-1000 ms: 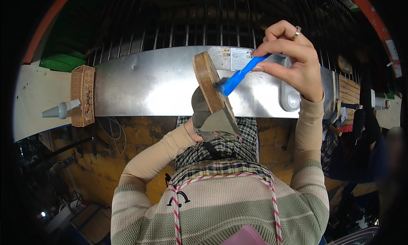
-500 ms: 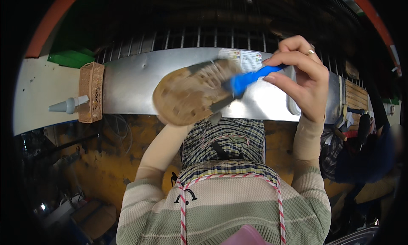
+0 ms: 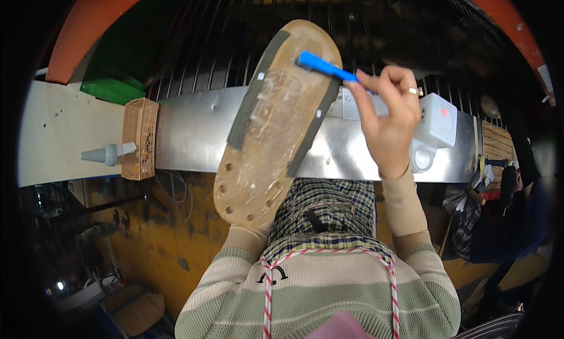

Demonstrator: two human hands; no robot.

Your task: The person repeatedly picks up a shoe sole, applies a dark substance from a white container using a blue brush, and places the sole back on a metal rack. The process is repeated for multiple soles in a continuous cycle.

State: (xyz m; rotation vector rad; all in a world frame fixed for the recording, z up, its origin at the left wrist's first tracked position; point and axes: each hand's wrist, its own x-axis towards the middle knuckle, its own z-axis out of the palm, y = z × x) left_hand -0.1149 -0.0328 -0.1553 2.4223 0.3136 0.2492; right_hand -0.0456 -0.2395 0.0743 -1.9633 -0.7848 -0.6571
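A long tan shoe sole [image 3: 267, 113] is held up, tilted, with its underside facing me. Dark grey strips run along both its edges, small round holes dot its lower end, and a shiny wet-looking film covers its middle. My left forearm reaches up to its lower end; the left hand is hidden behind the sole, which it supports. My right hand [image 3: 390, 113], with a ring on one finger, pinches the thin end of a blue brush [image 3: 323, 66]. The brush's wider end is against the upper part of the sole; its bristles cannot be made out.
A metal worktop [image 3: 188, 124] lies beyond my lap. On its left stands a woven tan basket [image 3: 140, 157] beside a grey cone-tipped nozzle [image 3: 106, 155]. To the right are a white container [image 3: 439, 118] and wooden slats [image 3: 495, 142]. Metal bars [image 3: 202, 63] line the far side.
The sole has swung from lying sideways and blurred to a steeper slant, raised farther away. My right hand has shifted slightly left and lower, with the brush now on the sole's upper end.
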